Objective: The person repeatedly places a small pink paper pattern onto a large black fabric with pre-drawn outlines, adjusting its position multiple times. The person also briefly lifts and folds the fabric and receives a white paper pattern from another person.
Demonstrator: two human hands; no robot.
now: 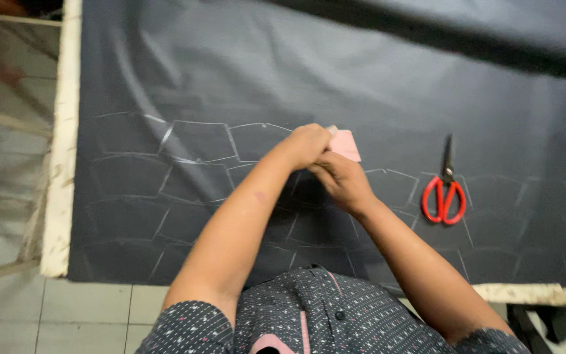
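At the centre of the dark fabric (335, 72) covering the counter (67, 164), the left hand (306, 144) and right hand (342, 180) meet, together pinching a small pink card (347, 145). Red-handled scissors (445, 190) lie at three o'clock, well apart.

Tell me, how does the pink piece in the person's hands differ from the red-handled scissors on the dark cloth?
The pink piece is pale, flat and thin with a slanted edge; the scissors have bright red loop handles and dark blades. The pink piece is held by both the left hand and the right hand, which partly hide it; the scissors lie untouched off to the right, shut, blades pointing away from the person. Both sit over the dark fabric marked with chalk outlines.
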